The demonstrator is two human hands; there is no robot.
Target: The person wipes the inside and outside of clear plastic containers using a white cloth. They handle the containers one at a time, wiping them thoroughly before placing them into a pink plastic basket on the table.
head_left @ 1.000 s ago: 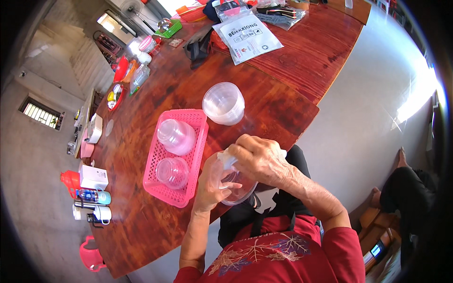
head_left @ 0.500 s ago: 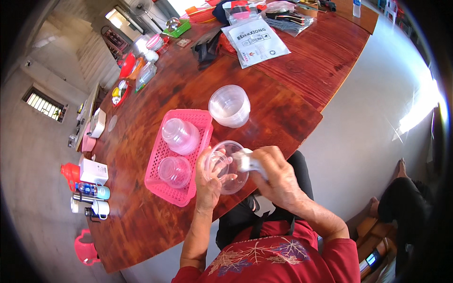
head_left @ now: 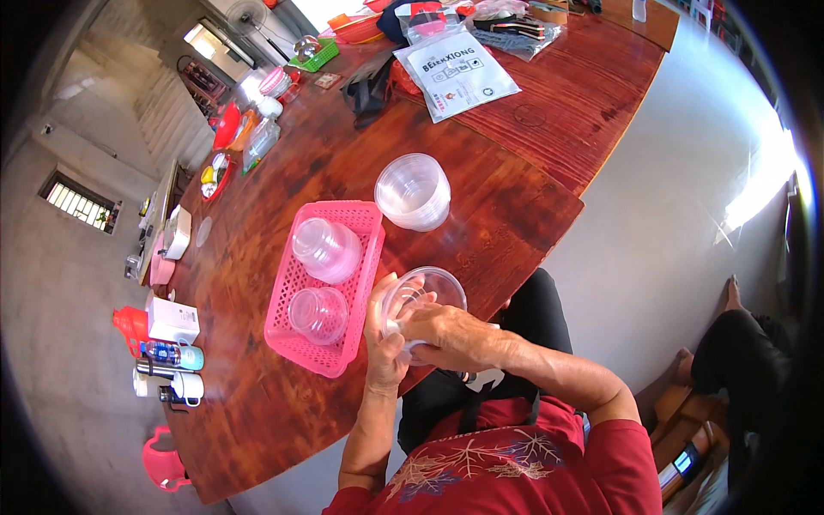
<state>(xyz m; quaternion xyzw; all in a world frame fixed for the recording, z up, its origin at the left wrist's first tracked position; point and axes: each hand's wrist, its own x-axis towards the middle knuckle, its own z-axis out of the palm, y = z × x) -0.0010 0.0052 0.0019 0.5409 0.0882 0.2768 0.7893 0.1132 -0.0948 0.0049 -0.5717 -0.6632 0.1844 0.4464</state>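
My left hand (head_left: 386, 343) grips a clear plastic bowl (head_left: 442, 281) from its left side, the fingers showing through the plastic. The bowl is tilted, its opening toward me. My right hand (head_left: 455, 336) reaches into it, closed on a white cloth or tissue (head_left: 392, 327) that mostly hides under the fingers. Just left of my hands lies a pink perforated basket (head_left: 280, 322). Inside it stand two upside-down stacks of clear bowls, a taller stack (head_left: 324, 249) and a lower stack (head_left: 318, 314). Beyond my hands an upright stack of clear bowls (head_left: 413, 193) rests on the wooden table (head_left: 506, 210).
A white printed plastic bag (head_left: 459, 77) lies at the far side. Along the left edge stand a white box (head_left: 173, 320), a white mug (head_left: 187, 388) and bottles. A pink stool (head_left: 163, 459) is below. At right, another person's leg (head_left: 742, 360) shows.
My right hand has moved left and down into the bowl with the white cloth, which is now mostly covered. The bowl has shifted slightly right and tilted in my left hand.
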